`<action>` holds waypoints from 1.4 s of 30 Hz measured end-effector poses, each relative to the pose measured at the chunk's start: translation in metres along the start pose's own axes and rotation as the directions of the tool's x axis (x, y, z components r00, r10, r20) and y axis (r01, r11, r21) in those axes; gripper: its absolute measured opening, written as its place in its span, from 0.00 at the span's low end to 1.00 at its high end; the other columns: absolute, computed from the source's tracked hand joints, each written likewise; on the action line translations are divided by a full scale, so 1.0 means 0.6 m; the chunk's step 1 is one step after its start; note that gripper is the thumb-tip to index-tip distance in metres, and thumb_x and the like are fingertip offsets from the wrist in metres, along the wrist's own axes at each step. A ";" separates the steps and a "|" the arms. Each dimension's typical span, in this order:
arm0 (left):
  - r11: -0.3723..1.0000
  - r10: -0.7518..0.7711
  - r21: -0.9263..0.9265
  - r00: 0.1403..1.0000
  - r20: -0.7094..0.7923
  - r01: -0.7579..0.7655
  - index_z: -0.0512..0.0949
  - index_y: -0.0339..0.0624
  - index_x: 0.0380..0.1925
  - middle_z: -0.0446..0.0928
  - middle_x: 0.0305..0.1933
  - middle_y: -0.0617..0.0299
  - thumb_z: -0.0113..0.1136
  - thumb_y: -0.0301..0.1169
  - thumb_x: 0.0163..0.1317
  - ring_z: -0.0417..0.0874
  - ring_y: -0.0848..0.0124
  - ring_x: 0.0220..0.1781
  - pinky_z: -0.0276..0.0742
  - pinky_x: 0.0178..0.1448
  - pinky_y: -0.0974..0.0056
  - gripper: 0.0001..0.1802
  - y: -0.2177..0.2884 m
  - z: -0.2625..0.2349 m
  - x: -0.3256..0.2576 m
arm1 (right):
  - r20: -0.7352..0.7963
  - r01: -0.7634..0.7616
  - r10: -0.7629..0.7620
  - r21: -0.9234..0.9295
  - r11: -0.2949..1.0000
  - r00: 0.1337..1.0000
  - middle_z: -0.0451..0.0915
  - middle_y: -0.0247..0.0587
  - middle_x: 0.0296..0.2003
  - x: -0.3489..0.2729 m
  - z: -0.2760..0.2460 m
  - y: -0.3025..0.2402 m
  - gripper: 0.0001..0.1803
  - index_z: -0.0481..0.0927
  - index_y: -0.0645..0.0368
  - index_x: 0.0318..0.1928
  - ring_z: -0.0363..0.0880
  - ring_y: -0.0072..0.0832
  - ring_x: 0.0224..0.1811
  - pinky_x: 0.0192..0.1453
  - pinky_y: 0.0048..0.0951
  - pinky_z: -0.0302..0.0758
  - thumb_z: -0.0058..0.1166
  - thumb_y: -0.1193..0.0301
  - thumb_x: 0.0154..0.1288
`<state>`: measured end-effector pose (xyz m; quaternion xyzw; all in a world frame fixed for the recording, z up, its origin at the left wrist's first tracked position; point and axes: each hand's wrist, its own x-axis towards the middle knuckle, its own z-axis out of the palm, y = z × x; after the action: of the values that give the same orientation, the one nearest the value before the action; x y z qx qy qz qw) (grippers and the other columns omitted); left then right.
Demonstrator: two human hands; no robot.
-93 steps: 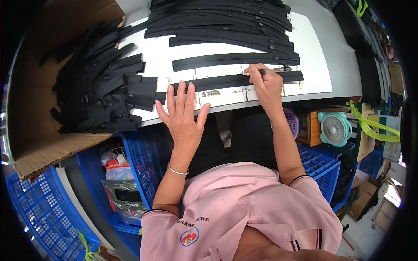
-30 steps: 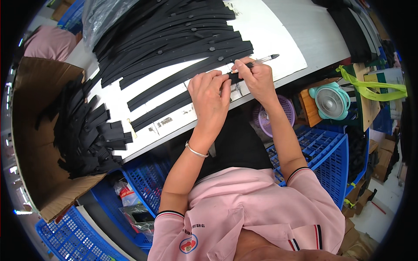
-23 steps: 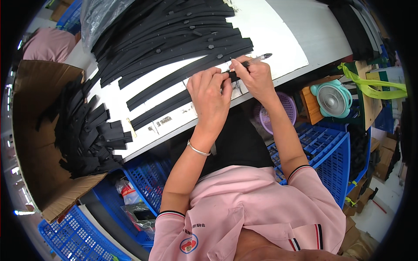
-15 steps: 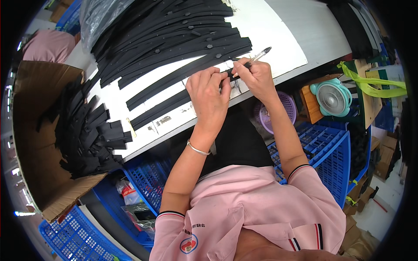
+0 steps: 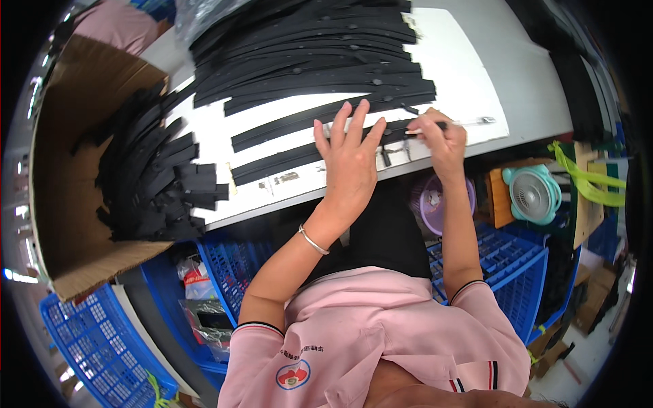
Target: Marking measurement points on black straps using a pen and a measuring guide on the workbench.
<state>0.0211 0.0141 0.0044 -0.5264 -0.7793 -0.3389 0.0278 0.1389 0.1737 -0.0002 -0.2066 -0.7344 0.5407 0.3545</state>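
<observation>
My right hand (image 5: 443, 141) is pinching a pen (image 5: 454, 124), its tip pointing toward nine o'clock onto a black strip (image 5: 306, 153). My left hand (image 5: 350, 160) is lying flat on that strip, fingers spread wide. More strips (image 5: 306, 61) are lying at twelve o'clock.

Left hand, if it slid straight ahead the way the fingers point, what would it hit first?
The left hand lies flat on the nearest black strip, fingers pointing away. Going on, it would probably meet the next black strip, then the stacked strips behind it.
</observation>
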 end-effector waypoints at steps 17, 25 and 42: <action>0.996 -0.090 0.017 0.993 -0.075 0.091 0.83 0.44 0.59 0.74 0.71 0.49 0.56 0.24 0.72 0.65 0.49 0.80 0.47 0.84 0.41 0.18 -0.112 -0.083 -0.037 | -0.304 0.629 -0.779 0.764 0.145 0.548 0.76 0.23 0.60 -0.088 0.049 -0.307 0.17 0.87 0.54 0.53 0.81 0.28 0.20 0.25 0.30 0.64 0.60 0.77 0.64; 0.787 -0.255 0.512 0.938 -0.237 0.343 0.79 0.49 0.64 0.72 0.73 0.53 0.50 0.14 0.63 0.62 0.50 0.81 0.47 0.84 0.37 0.30 -0.192 -0.252 -0.218 | -0.181 0.585 -0.803 0.775 0.238 0.568 0.75 0.24 0.57 -0.118 0.052 -0.319 0.18 0.83 0.56 0.51 0.75 0.31 0.19 0.24 0.32 0.63 0.54 0.76 0.61; 0.970 -0.053 0.197 0.919 -0.392 0.141 0.81 0.45 0.36 0.84 0.58 0.57 0.70 0.24 0.61 0.77 0.54 0.71 0.56 0.80 0.45 0.06 -0.142 -0.165 -0.075 | -0.271 0.681 -0.864 0.725 0.107 0.424 0.80 0.26 0.46 -0.151 0.058 -0.355 0.01 0.85 0.55 0.35 0.77 0.24 0.16 0.22 0.26 0.59 0.62 0.74 0.63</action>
<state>-0.0614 -0.0953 0.0201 -0.4039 -0.8169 -0.3473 0.2213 0.1902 0.0191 0.1674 0.4403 -0.4646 0.5381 0.5485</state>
